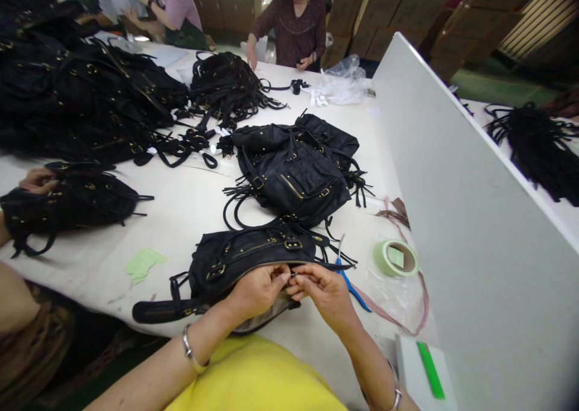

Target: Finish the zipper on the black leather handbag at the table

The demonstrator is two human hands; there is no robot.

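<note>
A black leather handbag (246, 257) with gold buckles lies at the near edge of the white table (181, 212). My left hand (257, 289) grips its open zipper edge from the left. My right hand (324, 291) pinches the zipper pull at the same spot, fingertips touching those of the left. A small tool with a blue handle (350, 287) lies just right of my right hand. A roll of green tape (395, 258) sits further right on clear plastic.
More black handbags (296, 170) are stacked behind, with a large pile (81, 91) at the far left. A white board (474, 218) stands upright on the right. A neighbour's hand (38, 181) holds a bag at left. Two people work at the far end.
</note>
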